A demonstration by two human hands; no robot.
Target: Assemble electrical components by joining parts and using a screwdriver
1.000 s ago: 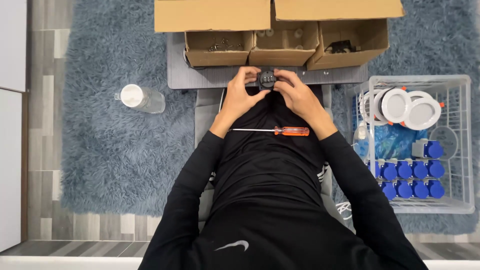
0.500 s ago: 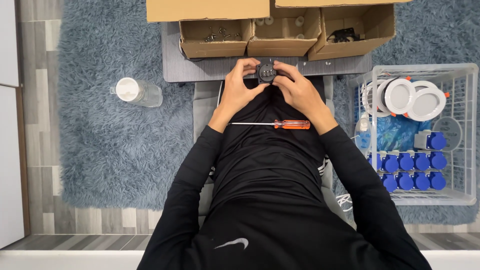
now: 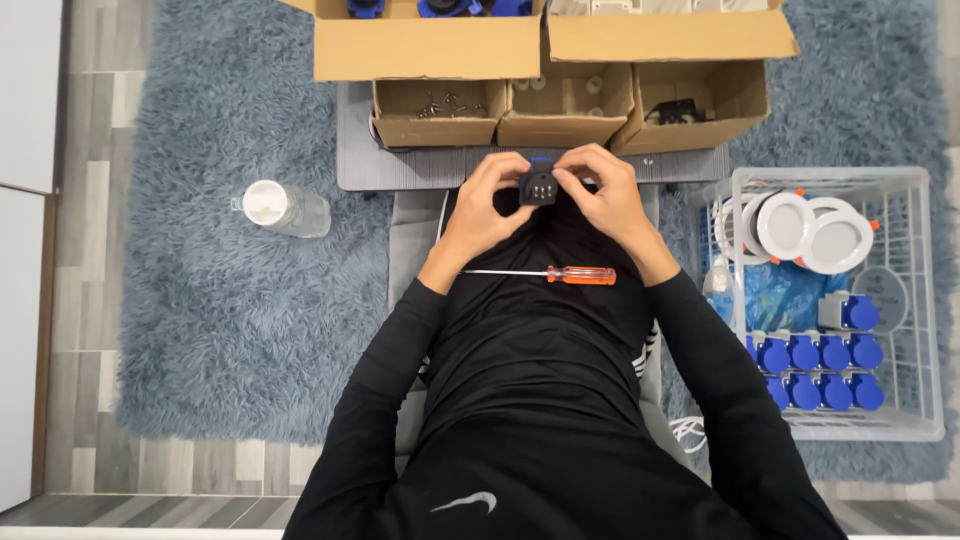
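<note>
Both hands hold a small black round socket part (image 3: 538, 187) with metal contacts, above my lap. My left hand (image 3: 483, 207) grips its left side and my right hand (image 3: 602, 193) grips its right side, fingers curled over its top. A screwdriver (image 3: 560, 274) with an orange handle and thin metal shaft lies across my black-clothed lap, just below both wrists.
Three small open cardboard boxes (image 3: 566, 113) stand on a grey board ahead, two larger boxes (image 3: 430, 45) behind them. A clear bottle (image 3: 284, 208) lies on the blue shaggy rug at left. A white wire basket (image 3: 930, 300) at right holds blue parts and white round fittings.
The view has tilted so the boxes and hands sit lower in frame. Both hands stay on the black part; my fingers have shifted slightly around it.
</note>
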